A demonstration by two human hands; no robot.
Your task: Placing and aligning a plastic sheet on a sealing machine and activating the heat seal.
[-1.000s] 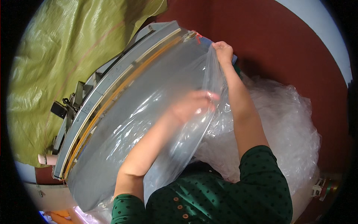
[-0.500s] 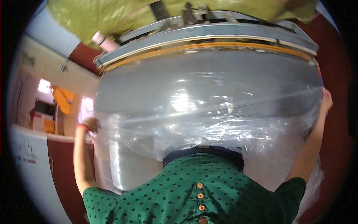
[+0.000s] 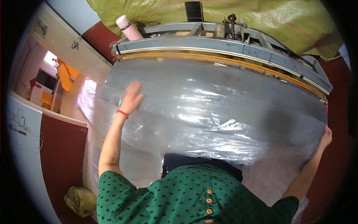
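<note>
A wide sheet of clear plastic film lies over a grey work surface in front of me, glossy and creased along its near side. My left hand, with a red bead bracelet at the wrist, is spread flat over the film's left part, its fingers somewhat blurred. At the film's far right edge my right hand is closed, pinching the edge of the sheet. The film's near edge hangs down in front of my waist.
A grey metal frame with an orange strip runs along the back. On its left end stands a pink bottle. Yellow-green woven sheeting lies behind. An open doorway is at left, and a tied sack sits lower left.
My left hand has let go of the film's left edge and moved inward and forward onto the sheet. My right hand keeps its edge; the view has turned somewhat.
</note>
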